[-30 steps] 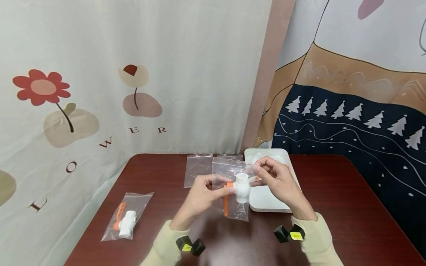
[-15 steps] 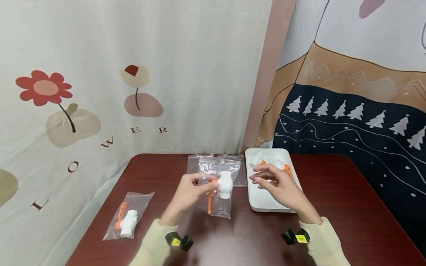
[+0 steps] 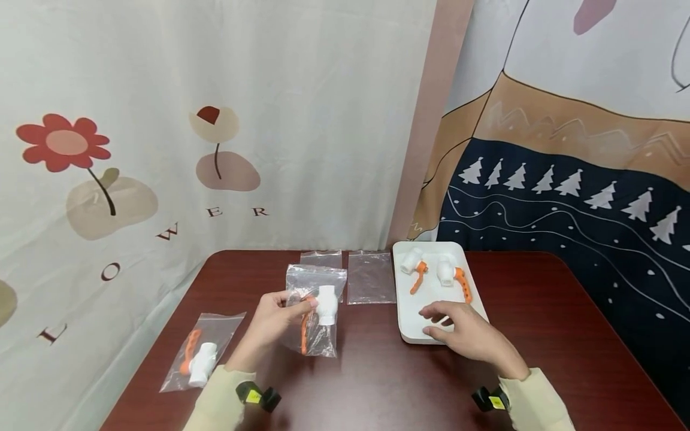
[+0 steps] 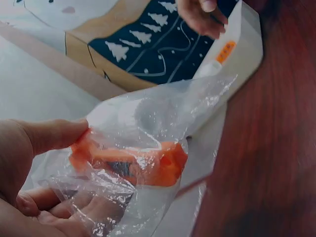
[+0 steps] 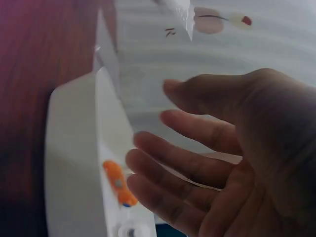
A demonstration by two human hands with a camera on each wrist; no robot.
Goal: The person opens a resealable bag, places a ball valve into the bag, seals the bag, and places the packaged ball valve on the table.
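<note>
My left hand [image 3: 275, 320] pinches a clear zip bag [image 3: 318, 276] between thumb and fingers, raised above the table. Inside that bag is a white plastic ball valve [image 3: 326, 305] with an orange handle [image 4: 128, 160]. Over the front part of a white tray [image 3: 415, 326] hovers my right hand [image 3: 468, 332], holding nothing, its fingers loosely bent and apart. In the tray lie two more white valves with orange handles, one at the back left [image 3: 412, 261] and one at the right [image 3: 446, 272].
Another bagged valve [image 3: 202, 364] lies on the table at the left. Two flat clear zip bags, one partly behind the held bag and one beside the tray [image 3: 371, 278], lie near the table's back edge. Printed curtains [image 3: 323, 120] hang behind the dark red table [image 3: 388, 383].
My right hand has let go of the bag and moved lower, over the tray's front. The left hand has carried the bagged valve leftward, away from the tray.
</note>
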